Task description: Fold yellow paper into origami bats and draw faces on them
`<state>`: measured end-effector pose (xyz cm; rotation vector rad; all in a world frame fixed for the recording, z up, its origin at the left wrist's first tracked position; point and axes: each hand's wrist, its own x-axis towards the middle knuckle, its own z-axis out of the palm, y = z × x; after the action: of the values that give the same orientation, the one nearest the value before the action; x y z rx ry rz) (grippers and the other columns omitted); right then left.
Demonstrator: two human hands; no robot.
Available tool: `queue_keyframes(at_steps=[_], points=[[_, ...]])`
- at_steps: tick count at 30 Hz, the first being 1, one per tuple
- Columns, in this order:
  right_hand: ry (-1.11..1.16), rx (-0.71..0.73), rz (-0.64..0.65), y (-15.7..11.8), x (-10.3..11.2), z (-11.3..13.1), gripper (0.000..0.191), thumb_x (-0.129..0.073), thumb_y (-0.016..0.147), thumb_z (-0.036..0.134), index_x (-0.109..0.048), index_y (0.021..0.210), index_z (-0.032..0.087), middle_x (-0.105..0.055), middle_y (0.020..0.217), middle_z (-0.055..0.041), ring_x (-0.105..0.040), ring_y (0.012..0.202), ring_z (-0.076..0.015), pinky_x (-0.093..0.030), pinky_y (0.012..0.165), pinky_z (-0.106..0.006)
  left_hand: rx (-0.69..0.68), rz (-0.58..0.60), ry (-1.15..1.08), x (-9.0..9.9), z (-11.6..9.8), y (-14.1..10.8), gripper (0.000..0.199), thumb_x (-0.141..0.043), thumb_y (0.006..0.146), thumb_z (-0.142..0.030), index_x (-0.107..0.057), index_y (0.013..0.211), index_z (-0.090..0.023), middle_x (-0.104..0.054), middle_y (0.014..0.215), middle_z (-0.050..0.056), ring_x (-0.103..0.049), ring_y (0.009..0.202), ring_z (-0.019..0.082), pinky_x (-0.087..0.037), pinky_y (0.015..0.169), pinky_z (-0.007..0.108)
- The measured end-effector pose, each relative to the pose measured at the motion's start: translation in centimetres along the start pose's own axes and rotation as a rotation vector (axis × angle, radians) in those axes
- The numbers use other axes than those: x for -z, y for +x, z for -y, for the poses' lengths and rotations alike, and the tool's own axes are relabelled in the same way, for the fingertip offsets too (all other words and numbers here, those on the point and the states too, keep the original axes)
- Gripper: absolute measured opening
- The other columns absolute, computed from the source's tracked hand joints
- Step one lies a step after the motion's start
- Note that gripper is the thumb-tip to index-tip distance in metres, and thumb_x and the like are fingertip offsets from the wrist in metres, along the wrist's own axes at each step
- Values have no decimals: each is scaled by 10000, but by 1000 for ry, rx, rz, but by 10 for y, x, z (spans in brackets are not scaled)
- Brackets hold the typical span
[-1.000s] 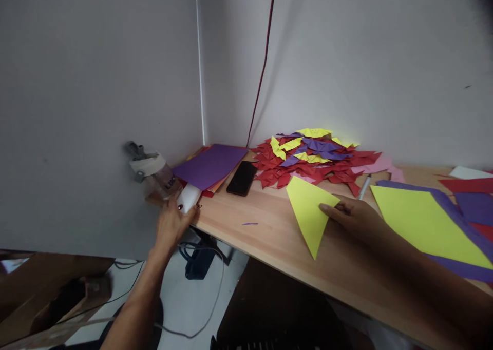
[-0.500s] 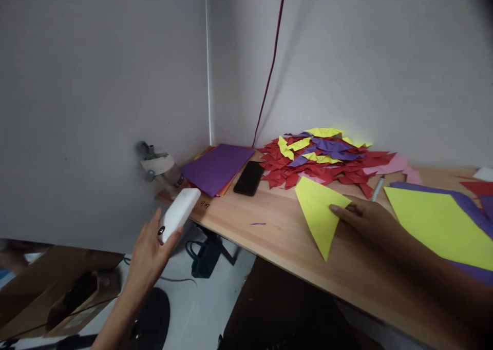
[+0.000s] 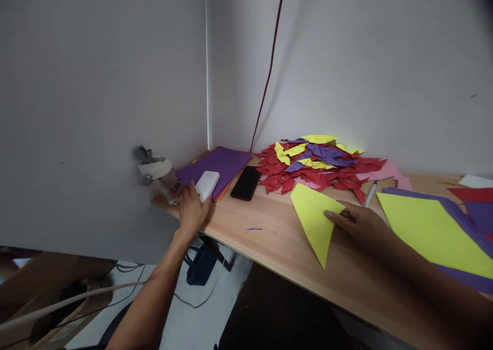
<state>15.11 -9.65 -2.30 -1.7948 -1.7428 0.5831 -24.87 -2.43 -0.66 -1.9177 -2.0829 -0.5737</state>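
My left hand [image 3: 194,209] is closed around the near end of a white power bank [image 3: 208,183], a slim rounded block at the edge of a purple paper stack [image 3: 219,164]. A see-through water bottle [image 3: 164,178] with a grey lid stands just left of that hand. Between the thumb and fingers of my right hand [image 3: 352,220] is a sheet of yellow paper [image 3: 314,219], folded to a pointed shape and held over the table. Behind it lies a heap of folded red, purple and yellow paper pieces [image 3: 308,160].
A black phone [image 3: 245,183] lies between the paper stack and the heap. A pen [image 3: 370,193] and large yellow sheets [image 3: 435,232] over purple ones are on the right of the wooden table [image 3: 269,247]. A red cable [image 3: 271,62] hangs along the wall. Below are a dark bag [image 3: 201,265] and cords.
My left hand has carried the power bank up and right, from beyond the table's edge to the purple stack. My right hand still holds the yellow paper in nearly the same place.
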Motion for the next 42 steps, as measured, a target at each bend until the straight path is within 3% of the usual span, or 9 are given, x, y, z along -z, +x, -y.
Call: queue_keyframes(at_steps=[7,12,18,23,28,34,36,39,42], points=[[36,25,-1,-2,3,9,390,-494,795,538,-452,575,218,-458,483,16,-403,459,-141,-276,448,-270,-22,-48,173,-4,-4,1,637,-425,874,-453,-435,1323,-2,-558,1156,266,-519,1106,404,-400,927,497],[40,31,-9,-1,1,6,424,-493,795,557,-424,548,219,-448,474,16,-393,455,-137,-267,447,-270,-12,1,161,-7,-4,13,686,-463,857,-422,-364,1383,9,-535,1217,283,-496,1170,401,-389,954,472],[54,15,-6,-1,-1,5,420,-506,784,569,-442,561,219,-476,493,16,-431,468,-145,-288,457,-271,-9,15,200,9,-9,11,656,-492,851,-456,-418,1376,-70,-519,1239,280,-488,1166,434,-409,913,531],[69,-100,-49,0,4,10,471,-504,766,590,-406,490,222,-495,474,-5,-455,455,-151,-319,457,-278,-204,-128,-192,29,-44,-2,536,-494,881,-375,-463,1346,-111,-477,1356,205,-407,1284,347,-298,1075,507],[127,-134,-49,-2,8,15,428,-538,751,564,-454,518,214,-524,472,-2,-466,448,-143,-343,449,-272,-204,333,-1075,15,-122,-13,457,-576,839,-374,-539,1249,-175,-649,1125,117,-620,1026,209,-480,879,333],[205,-78,-44,-3,9,19,373,-538,764,514,-499,560,204,-536,472,2,-469,457,-141,-336,447,-262,-10,1005,-1645,-12,-198,-26,463,-737,710,-410,-644,1046,-105,-694,1026,139,-664,871,191,-498,825,323],[257,-75,-19,-4,9,20,325,-541,768,492,-561,634,196,-550,487,2,-484,471,-149,-342,457,-263,54,1057,-1713,-14,-207,-29,457,-788,651,-382,-670,979,-86,-713,941,129,-667,804,176,-499,809,311],[323,-62,18,-5,9,21,304,-545,767,486,-626,771,193,-598,562,-3,-518,520,-165,-353,474,-265,95,982,-1724,-15,-209,-30,411,-808,617,-372,-692,875,-74,-723,815,104,-651,692,150,-491,728,276],[344,-53,45,-5,8,21,286,-548,771,483,-598,725,205,-589,555,-1,-511,518,-166,-349,475,-268,72,908,-1677,-15,-204,-30,354,-787,637,-397,-691,758,-78,-714,727,83,-609,596,120,-456,626,238]])
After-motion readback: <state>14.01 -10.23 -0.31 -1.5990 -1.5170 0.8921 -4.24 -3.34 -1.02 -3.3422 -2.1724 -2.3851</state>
